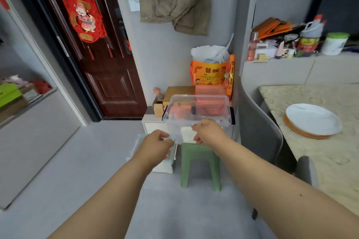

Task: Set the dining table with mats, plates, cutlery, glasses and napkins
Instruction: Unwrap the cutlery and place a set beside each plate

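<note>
Both hands are out in front, meeting at a clear, thin-walled plastic storage box. The left hand has its fingers curled, pinching near the box's lower near corner; the right hand curls over the near rim. The box sits above a small green plastic stool; whether it rests there or is lifted I cannot tell, and its contents are blurred.

By my judgement the box is light and stiff but a little flexible, with smooth walls likely to slip. The rolled rim, held at both ends, looks the safest hold, and keeping it level should stop loose pieces sliding.

At three o'clock from the hands, well apart, a white oval ceramic plate lies on a round orange-brown mat upon the cream patterned dining table. That plate is hard, glossy and breakable. A grey upholstered chair stands between the stool and the table.

At twelve o'clock, boxes and an orange gift bag are stacked against the wall. At eleven o'clock stands a dark red door. The floor is smooth and pale grey.
</note>
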`<move>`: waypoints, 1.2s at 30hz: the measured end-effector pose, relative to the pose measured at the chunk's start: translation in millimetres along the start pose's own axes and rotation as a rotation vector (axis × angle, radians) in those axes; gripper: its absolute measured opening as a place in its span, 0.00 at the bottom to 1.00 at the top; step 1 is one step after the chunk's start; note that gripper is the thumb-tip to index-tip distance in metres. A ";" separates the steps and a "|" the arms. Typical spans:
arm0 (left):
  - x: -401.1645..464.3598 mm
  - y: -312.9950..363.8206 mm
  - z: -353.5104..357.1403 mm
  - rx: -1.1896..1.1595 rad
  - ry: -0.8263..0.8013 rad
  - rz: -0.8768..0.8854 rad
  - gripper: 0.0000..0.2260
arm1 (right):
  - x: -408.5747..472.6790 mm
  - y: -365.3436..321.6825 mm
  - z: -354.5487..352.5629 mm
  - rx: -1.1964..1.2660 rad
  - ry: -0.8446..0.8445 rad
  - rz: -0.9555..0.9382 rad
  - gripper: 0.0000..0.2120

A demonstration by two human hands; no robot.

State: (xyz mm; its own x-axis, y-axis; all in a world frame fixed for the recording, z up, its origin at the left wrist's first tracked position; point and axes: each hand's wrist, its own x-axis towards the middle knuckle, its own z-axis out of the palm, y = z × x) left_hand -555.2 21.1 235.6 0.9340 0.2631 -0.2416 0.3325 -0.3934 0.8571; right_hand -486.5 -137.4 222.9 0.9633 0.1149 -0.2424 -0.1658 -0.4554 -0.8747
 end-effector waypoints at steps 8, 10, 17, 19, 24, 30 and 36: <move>176.4 33.2 -14.9 0.013 -0.210 0.082 0.11 | 134.5 -10.8 -18.3 0.032 0.187 0.177 0.08; 211.2 41.2 -8.5 0.007 -0.253 0.077 0.09 | 164.3 -7.5 -26.4 0.052 0.243 0.199 0.08; 327.2 51.7 31.4 -0.009 -0.375 -0.014 0.11 | 283.6 27.4 -51.2 0.077 0.341 0.346 0.10; 361.7 53.3 47.4 -0.030 -0.396 -0.038 0.13 | 320.3 40.2 -57.4 0.091 0.335 0.385 0.10; 446.2 54.9 95.3 -0.033 -0.429 -0.118 0.19 | 417.3 92.9 -62.9 0.085 0.278 0.556 0.10; 516.9 34.7 146.1 -0.080 -0.438 -0.276 0.13 | 488.5 162.1 -51.4 0.048 0.229 0.780 0.13; 564.4 2.8 185.5 -0.171 -0.426 -0.430 0.07 | 525.2 203.7 -27.5 -0.004 0.087 0.885 0.16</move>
State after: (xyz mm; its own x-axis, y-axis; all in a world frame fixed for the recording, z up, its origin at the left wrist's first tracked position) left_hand -2.9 5.1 17.3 0.7028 -0.0218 -0.7110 0.6976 -0.1743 0.6949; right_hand -8.5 -194.1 -71.0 0.4952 -0.3483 -0.7959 -0.8566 -0.3486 -0.3804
